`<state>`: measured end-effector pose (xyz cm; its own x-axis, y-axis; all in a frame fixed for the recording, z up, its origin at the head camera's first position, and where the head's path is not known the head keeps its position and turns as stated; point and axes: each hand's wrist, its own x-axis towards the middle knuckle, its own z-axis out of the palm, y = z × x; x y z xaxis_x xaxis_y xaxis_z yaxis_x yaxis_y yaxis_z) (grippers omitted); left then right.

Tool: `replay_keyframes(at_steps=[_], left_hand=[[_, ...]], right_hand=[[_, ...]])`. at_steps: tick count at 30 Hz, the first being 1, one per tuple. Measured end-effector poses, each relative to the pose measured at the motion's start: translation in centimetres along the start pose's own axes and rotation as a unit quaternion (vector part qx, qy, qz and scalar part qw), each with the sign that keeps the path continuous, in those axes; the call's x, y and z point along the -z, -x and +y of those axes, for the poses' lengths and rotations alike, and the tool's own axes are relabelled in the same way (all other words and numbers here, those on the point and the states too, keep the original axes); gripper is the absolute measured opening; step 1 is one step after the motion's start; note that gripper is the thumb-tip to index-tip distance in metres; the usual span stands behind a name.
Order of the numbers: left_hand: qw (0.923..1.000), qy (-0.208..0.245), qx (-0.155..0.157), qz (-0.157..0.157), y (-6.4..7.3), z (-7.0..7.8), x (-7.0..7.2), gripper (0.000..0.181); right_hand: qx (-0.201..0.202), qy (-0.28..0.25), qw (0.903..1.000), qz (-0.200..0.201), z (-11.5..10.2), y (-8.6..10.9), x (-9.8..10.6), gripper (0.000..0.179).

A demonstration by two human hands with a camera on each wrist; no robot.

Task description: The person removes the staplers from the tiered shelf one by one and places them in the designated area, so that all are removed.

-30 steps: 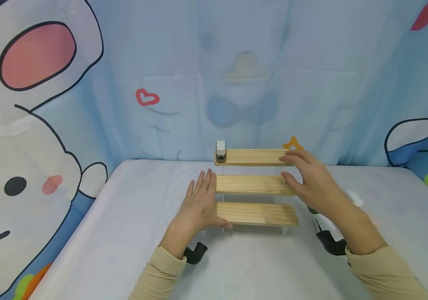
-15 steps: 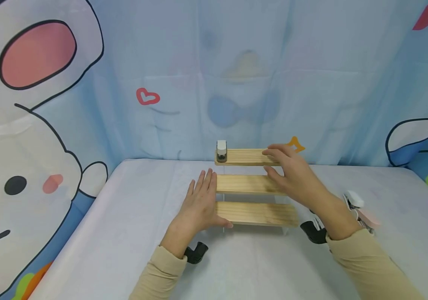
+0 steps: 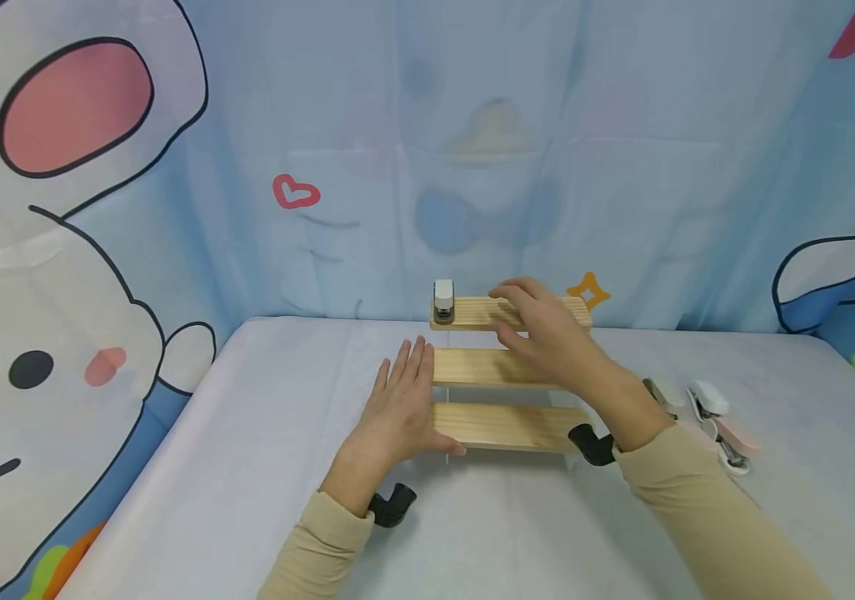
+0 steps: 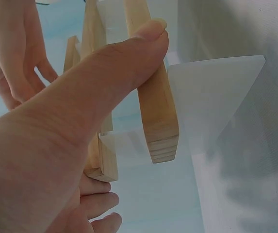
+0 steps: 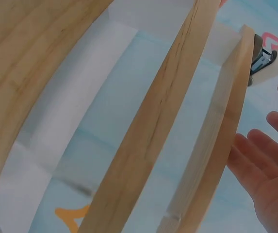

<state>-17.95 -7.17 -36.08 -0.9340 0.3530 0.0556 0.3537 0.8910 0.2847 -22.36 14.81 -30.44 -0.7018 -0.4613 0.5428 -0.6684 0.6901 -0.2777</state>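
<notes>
A three-step wooden rack with translucent supports stands in the head view, with a top board (image 3: 476,312), a middle board (image 3: 468,367) and a bottom board (image 3: 510,426). My left hand (image 3: 395,410) rests at its left end, fingers straight; in the left wrist view the thumb (image 4: 124,60) lies across the bottom board. On the top board's left end stands a small white-and-dark stapler (image 3: 443,302). My right hand (image 3: 557,340) hovers at the top and middle boards, fingers loosely bent, holding nothing. In the right wrist view its fingertips are close to the top board; contact is unclear.
Several more staplers lie on the white cloth right of the rack, including a white one (image 3: 708,398) and a pink one (image 3: 737,437), partly behind the right forearm. A printed blue curtain (image 3: 352,108) hangs behind the table.
My right hand has moved left along the rack from its right end to nearer the stapler. This uncovers more staplers on the right. My left hand has stayed in place.
</notes>
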Motion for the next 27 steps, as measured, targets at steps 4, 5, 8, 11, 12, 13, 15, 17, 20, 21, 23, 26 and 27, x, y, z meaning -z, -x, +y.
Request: replay_keyframes(at_steps=[4,5,8,11,12,13,15,17,20,21,23,26,27], left_hand=[[1.0,-0.005,0.0,-0.002,0.0,0.0,0.0,0.139],[1.0,-0.007,0.0,-0.002,0.0,0.0,0.0,0.139],[0.9999,-0.011,0.0,-0.002,0.0,0.0,0.0,0.139],[0.9999,-0.012,0.0,-0.001,0.0,0.0,0.0,0.139],[0.9999,-0.012,-0.001,-0.001,0.0,0.0,0.0,0.139],[0.9999,-0.012,-0.001,-0.001,0.0,0.0,0.0,0.139],[0.9999,-0.012,-0.002,0.0,0.0,-0.1,0.0,0.138],[0.9999,-0.012,-0.003,0.0,0.0,-0.1,0.0,0.138],[0.9999,-0.014,-0.003,0.0,0.0,-0.2,0.0,0.138],[0.9999,-0.015,-0.004,0.001,0.0,-0.2,0.0,0.138],[0.9999,-0.016,-0.005,0.001,-0.1,-0.2,0.0,0.138],[0.9999,-0.015,-0.006,0.0,-0.1,-0.1,0.0,0.138],[0.9999,-0.015,-0.005,0.0,-0.1,-0.1,0.0,0.138]], right_hand=[[0.005,-0.006,0.9999,-0.009,-0.3,-0.8,-0.6,0.037],[0.003,-0.008,0.9999,-0.013,-0.4,-1.0,-0.7,0.038],[-0.01,-0.012,0.9994,-0.032,-0.7,-1.5,-1.0,0.041],[-0.029,-0.018,0.998,-0.054,-1.0,-2.0,-1.3,0.045],[-0.036,-0.021,0.9973,-0.061,-1.1,-2.1,-1.4,0.046],[-0.04,-0.025,0.9967,-0.066,-1.2,-2.3,-1.5,0.048],[-0.046,-0.033,0.9956,-0.074,-1.3,-2.6,-1.6,0.051],[-0.047,-0.041,0.9949,-0.079,-1.5,-3.0,-1.9,0.055],[-0.04,-0.05,0.9947,-0.081,-1.7,-3.4,-2.2,0.058],[-0.037,-0.054,0.9946,-0.081,-1.7,-3.5,-2.3,0.059],[-0.031,-0.059,0.9945,-0.081,-1.9,-3.7,-2.5,0.059],[-0.016,-0.063,0.9947,-0.08,-2.0,-3.9,-2.8,0.057],[-0.011,-0.062,0.9948,-0.08,-2.0,-3.9,-2.9,0.056]])
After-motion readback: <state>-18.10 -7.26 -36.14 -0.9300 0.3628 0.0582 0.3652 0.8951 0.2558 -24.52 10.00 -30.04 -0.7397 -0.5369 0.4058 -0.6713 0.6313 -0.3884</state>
